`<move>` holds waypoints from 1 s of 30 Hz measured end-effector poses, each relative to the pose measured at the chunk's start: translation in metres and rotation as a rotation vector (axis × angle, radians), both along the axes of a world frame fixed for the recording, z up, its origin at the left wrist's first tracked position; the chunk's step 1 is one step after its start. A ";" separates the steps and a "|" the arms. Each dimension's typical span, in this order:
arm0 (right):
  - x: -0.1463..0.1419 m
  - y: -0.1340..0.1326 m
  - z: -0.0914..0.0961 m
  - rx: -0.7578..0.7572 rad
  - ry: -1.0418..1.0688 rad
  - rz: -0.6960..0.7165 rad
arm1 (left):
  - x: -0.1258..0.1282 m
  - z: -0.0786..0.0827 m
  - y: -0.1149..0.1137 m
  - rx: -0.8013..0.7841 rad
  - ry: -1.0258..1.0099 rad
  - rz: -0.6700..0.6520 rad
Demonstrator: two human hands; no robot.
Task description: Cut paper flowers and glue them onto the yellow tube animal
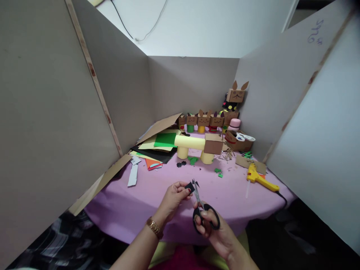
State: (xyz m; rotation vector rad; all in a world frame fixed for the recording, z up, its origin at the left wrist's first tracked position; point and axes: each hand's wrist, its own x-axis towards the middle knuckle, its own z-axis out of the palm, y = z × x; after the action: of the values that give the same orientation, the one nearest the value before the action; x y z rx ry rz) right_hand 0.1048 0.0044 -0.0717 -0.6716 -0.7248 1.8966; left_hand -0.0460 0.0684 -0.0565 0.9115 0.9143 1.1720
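Note:
My left hand (173,198) pinches a small black paper scrap (189,186) between thumb and fingers, just above the front of the purple table (135,202). A gold watch sits on that wrist. My right hand (213,230) grips black-handled scissors (203,212), fingers through the loops, with the blades pointing up against the scrap. Beyond them stands a paper figure made of a pale yellow tube (189,142) on two short tube legs with a brown cardboard box head (213,144).
Coloured paper sheets (160,144) and cardboard lie at the left. A row of small cardboard-headed figures (204,122) lines the back. A yellow glue gun (260,178) lies at the right, behind it a box holding white scissors (243,138). Tall cardboard walls enclose the table.

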 end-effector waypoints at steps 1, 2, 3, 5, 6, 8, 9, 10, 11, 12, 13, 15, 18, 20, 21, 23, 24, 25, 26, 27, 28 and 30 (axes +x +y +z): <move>0.000 0.000 0.001 -0.001 0.008 -0.004 | 0.000 0.000 0.000 0.001 0.004 -0.004; -0.001 0.000 0.001 0.001 0.018 -0.007 | 0.000 0.000 0.000 0.002 0.006 -0.010; -0.001 0.000 0.001 0.004 0.025 -0.010 | -0.001 0.000 0.001 0.003 0.008 -0.017; 0.000 0.000 0.002 0.014 0.027 -0.015 | -0.002 -0.001 0.002 0.004 0.008 -0.028; 0.000 0.000 0.002 0.019 0.022 -0.016 | -0.002 -0.002 0.002 0.005 0.008 -0.032; 0.000 0.000 0.003 0.029 0.011 -0.025 | -0.003 -0.003 0.003 0.007 0.007 -0.036; 0.000 0.000 0.003 0.032 0.006 -0.030 | -0.003 -0.003 0.003 0.008 0.006 -0.038; 0.001 0.000 0.003 0.035 0.002 -0.037 | -0.003 -0.003 0.003 0.008 0.006 -0.040; 0.001 0.001 0.003 0.040 -0.005 -0.042 | -0.003 -0.003 0.003 0.008 0.006 -0.042; 0.001 0.001 0.002 0.046 -0.011 -0.045 | -0.003 -0.003 0.003 0.009 0.006 -0.043; 0.001 0.000 0.002 0.052 -0.019 -0.044 | -0.003 -0.003 0.003 0.009 0.006 -0.043; 0.001 0.000 0.002 0.060 -0.031 -0.043 | -0.003 -0.003 0.003 0.009 0.008 -0.041; 0.002 -0.001 0.001 0.065 -0.043 -0.049 | -0.003 -0.003 0.003 0.007 0.012 -0.043; 0.002 0.000 0.000 0.072 -0.054 -0.047 | -0.003 -0.002 0.003 0.007 0.015 -0.047; 0.003 0.000 0.000 0.077 -0.059 -0.044 | -0.003 -0.002 0.003 0.007 0.017 -0.047; 0.003 0.001 0.001 0.088 -0.068 -0.037 | -0.003 0.000 0.002 0.005 0.021 -0.044; 0.003 0.001 0.001 0.091 -0.071 -0.036 | -0.003 0.000 0.002 0.003 0.023 -0.040; 0.003 0.001 0.002 0.094 -0.073 -0.035 | -0.002 0.001 0.002 0.002 0.024 -0.037; 0.003 0.001 0.003 0.095 -0.075 -0.034 | -0.002 0.001 0.002 0.001 0.024 -0.034; 0.003 0.001 0.003 0.093 -0.077 -0.036 | -0.002 0.001 0.001 0.001 0.024 -0.033; 0.003 0.000 0.004 0.090 -0.079 -0.038 | -0.002 0.001 0.001 0.001 0.024 -0.032; 0.003 -0.001 0.006 0.083 -0.084 -0.038 | -0.002 0.001 0.001 0.003 0.024 -0.030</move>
State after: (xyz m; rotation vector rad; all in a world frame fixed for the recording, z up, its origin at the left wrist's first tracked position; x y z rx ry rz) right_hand 0.1075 0.0037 -0.0661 -0.7107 -0.8333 1.8023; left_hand -0.0478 0.0694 -0.0553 0.9403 0.9159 1.1394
